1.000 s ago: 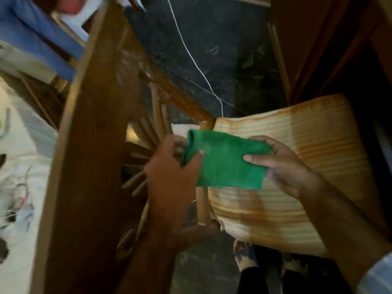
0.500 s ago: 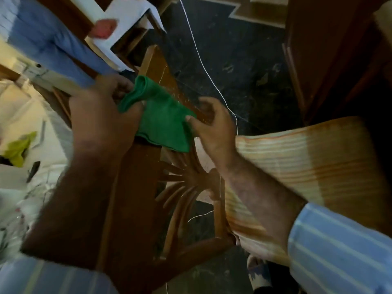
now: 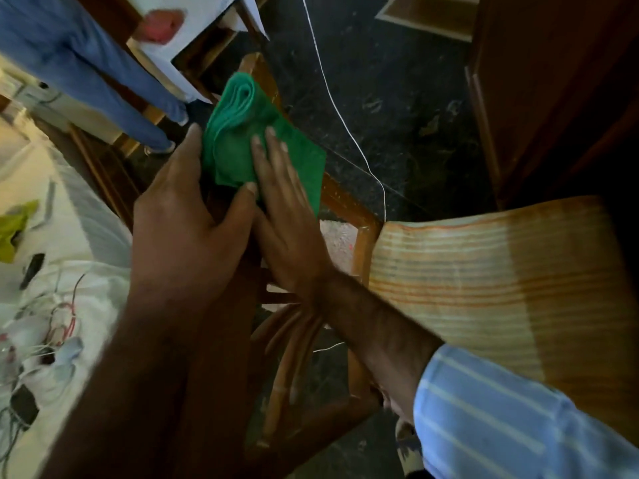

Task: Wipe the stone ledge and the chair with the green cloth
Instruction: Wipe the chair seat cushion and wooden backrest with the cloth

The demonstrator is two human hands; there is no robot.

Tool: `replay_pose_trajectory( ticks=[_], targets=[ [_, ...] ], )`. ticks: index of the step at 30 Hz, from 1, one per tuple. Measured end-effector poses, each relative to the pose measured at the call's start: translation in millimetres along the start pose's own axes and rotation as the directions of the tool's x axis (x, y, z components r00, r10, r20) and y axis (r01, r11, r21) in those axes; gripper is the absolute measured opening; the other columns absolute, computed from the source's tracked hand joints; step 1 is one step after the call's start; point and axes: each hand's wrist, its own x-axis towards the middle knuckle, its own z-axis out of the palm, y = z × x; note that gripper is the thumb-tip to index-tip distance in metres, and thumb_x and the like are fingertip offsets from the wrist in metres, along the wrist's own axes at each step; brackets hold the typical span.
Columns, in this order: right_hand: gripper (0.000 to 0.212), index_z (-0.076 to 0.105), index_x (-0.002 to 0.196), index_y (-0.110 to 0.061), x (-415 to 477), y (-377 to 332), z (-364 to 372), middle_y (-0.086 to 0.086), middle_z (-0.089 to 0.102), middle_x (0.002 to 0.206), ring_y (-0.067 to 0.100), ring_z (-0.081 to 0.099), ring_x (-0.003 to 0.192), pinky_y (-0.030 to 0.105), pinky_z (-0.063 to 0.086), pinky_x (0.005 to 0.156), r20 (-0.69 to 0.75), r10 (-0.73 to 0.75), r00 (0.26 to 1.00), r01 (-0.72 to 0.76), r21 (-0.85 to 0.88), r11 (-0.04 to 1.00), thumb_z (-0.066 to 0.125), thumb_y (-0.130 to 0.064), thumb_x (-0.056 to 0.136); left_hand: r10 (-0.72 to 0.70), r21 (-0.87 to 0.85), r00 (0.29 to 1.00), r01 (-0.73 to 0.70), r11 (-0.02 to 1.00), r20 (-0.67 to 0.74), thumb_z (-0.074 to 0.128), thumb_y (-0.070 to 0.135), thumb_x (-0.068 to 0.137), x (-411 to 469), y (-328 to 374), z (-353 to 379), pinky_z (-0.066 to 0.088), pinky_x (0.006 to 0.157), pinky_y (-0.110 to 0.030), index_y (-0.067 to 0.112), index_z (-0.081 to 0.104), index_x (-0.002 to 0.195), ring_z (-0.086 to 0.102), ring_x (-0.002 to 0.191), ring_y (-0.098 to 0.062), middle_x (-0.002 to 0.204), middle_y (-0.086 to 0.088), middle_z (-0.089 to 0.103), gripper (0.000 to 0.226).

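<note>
The folded green cloth (image 3: 242,133) lies over the top rail of the wooden chair (image 3: 349,205), near the rail's far end. My left hand (image 3: 179,223) holds the cloth's left edge, thumb against its near corner. My right hand (image 3: 287,219) lies flat on the cloth with its fingers spread, pressing it onto the rail. The chair's striped orange seat cushion (image 3: 484,278) is at the right, and its curved back spindles (image 3: 294,344) show below my wrists. No stone ledge is in view.
A thin white cord (image 3: 340,108) runs across the dark marble floor (image 3: 397,98). A person in blue trousers (image 3: 86,63) stands at the upper left. A bed with white sheets, cables and small devices (image 3: 45,323) is at the left. Dark wooden furniture (image 3: 553,81) fills the right.
The cloth went from the seat cushion up to the chair's top rail. My right hand, which pinched its corner, now lies flat on it; the left hand shifted to its left edge.
</note>
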Motion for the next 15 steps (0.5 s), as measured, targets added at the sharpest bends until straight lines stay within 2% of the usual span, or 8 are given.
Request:
replay_pose_trajectory(
  ticks=[1,3,4,5,7,11,15],
  targets=[
    [0.067,0.011,0.169,-0.019,9.0,5.6,0.9,0.0,0.003,0.179,0.017,-0.005,0.166,0.059,0.009,0.133,-0.018,-0.006,1.0,0.005,-0.009,1.0,0.029,-0.044,0.109,-0.003,0.002,0.999,0.002,1.0,0.034,0.06,0.039,0.096,2.2,-0.7,1.5,0.031,0.104,-0.003,0.016,0.033,0.156,0.044,0.13,0.0,0.151,-0.001,0.05,0.069],
    [0.067,0.008,0.169,-0.024,20.4,19.7,3.0,-0.003,0.001,0.179,0.015,-0.006,0.166,0.052,0.004,0.133,-0.049,-0.005,0.999,0.003,-0.033,0.999,0.031,-0.046,0.11,0.037,0.038,0.987,-0.043,0.998,0.155,0.056,0.044,0.098,5.4,-1.1,6.3,0.031,0.118,-0.023,0.017,0.023,0.158,0.036,0.144,-0.008,0.16,-0.001,0.038,0.074],
    [0.067,0.006,0.169,-0.026,23.3,28.4,4.9,-0.004,-0.001,0.179,0.015,-0.005,0.166,0.049,0.002,0.133,-0.066,0.011,0.998,-0.013,-0.044,0.999,0.03,-0.048,0.111,0.057,0.082,0.975,-0.076,0.994,0.214,0.053,0.048,0.098,6.4,-0.9,9.0,0.025,0.123,-0.032,0.016,0.017,0.159,0.026,0.151,-0.013,0.165,-0.003,0.028,0.078],
    [0.067,0.005,0.169,-0.027,23.8,37.2,6.4,-0.005,-0.001,0.179,0.015,-0.004,0.166,0.048,0.002,0.133,-0.082,0.044,0.996,-0.048,-0.049,0.998,0.029,-0.05,0.11,0.069,0.128,0.967,-0.103,0.986,0.245,0.051,0.052,0.098,6.5,-0.8,11.2,0.015,0.125,-0.034,0.015,0.011,0.16,0.015,0.154,-0.016,0.168,-0.005,0.017,0.082],
    [0.07,0.005,0.169,-0.028,19.7,55.6,6.4,-0.005,0.0,0.179,0.014,-0.004,0.166,0.049,0.003,0.134,-0.101,0.165,0.981,-0.169,-0.035,0.985,0.027,-0.055,0.108,0.076,0.177,0.966,-0.122,0.977,0.246,0.045,0.062,0.097,5.9,-0.6,13.9,0.002,0.119,-0.028,0.016,0.003,0.16,0.002,0.155,-0.015,0.17,-0.005,0.003,0.089],
    [0.092,0.006,0.17,-0.024,4.5,96.8,-5.9,-0.003,0.002,0.179,0.01,-0.004,0.164,0.043,0.002,0.135,-0.042,0.487,0.872,-0.486,0.032,0.873,0.025,-0.076,0.096,0.094,0.182,0.967,-0.139,0.973,0.239,0.043,0.068,0.094,4.7,-4.2,14.2,0.001,0.114,-0.028,0.018,-0.002,0.16,-0.002,0.153,-0.013,0.17,-0.001,-0.004,0.094],
    [0.085,0.002,0.17,-0.022,1.5,114.5,-13.2,0.0,-0.001,0.179,0.015,-0.003,0.165,0.05,0.004,0.136,-0.007,0.634,0.774,-0.627,0.135,0.767,0.028,-0.068,0.104,0.096,0.179,0.967,-0.14,0.974,0.234,0.043,0.067,0.093,5.3,-4.8,15.6,0.0,0.112,-0.029,0.02,-0.003,0.16,-0.004,0.153,-0.013,0.17,0.0,-0.005,0.093]
  ],
)
